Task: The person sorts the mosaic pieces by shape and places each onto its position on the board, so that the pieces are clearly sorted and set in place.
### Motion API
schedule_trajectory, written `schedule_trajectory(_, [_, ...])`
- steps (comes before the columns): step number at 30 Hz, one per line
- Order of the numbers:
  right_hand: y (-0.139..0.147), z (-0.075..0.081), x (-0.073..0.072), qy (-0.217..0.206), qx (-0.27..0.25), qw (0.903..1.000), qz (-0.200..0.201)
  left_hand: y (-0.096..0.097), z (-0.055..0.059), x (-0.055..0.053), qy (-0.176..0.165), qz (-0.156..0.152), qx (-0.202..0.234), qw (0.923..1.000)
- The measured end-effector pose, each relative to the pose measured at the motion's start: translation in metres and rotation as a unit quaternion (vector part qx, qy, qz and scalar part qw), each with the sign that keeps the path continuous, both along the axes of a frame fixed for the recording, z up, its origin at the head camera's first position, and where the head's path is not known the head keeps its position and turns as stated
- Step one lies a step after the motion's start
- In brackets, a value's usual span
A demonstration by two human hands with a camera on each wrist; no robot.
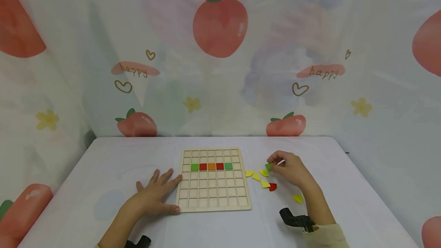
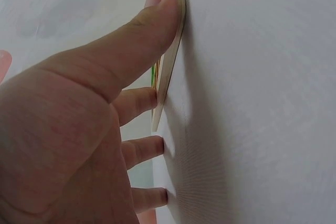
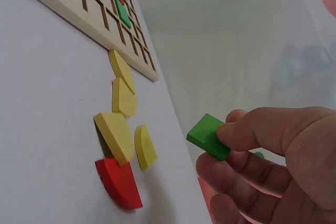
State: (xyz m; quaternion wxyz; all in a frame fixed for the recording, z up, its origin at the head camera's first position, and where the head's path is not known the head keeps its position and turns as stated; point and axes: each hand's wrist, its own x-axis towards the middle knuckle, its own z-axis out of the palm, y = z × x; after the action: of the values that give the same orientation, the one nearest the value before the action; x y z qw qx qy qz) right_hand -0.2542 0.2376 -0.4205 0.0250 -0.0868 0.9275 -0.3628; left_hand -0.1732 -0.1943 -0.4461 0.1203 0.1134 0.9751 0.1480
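A wooden grid board lies flat on the table, one of its rows holding green, red, orange, red and green square tiles. My left hand rests at its left side with fingers spread, the thumb on the near corner and the index fingertip at the edge. To the right of the board, my right hand pinches a green tile between thumb and fingers, raised above the table. Below it lie several yellow pieces with a curved edge and a red piece, bunched together.
Nearer the right forearm, a separate yellow piece lies on the white tabletop. Printed cloth hangs behind and at both sides of the table. Black wrist mounts are worn on both arms.
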Motion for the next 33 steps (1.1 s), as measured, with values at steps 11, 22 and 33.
schedule_trajectory(11, [-0.022,0.003,-0.007,0.008,-0.027,0.9996,0.004,0.001,0.000,0.000,-0.001,0.001,-0.003,1.0000])
schedule_trajectory(22, [-0.038,0.001,-0.010,0.010,-0.042,0.9990,-0.004,0.000,0.000,0.001,0.001,0.001,-0.003,1.0000])
schedule_trajectory(33, [-0.053,-0.003,-0.013,0.012,-0.051,0.9986,0.005,0.001,0.001,0.001,-0.004,0.007,0.005,1.0000])
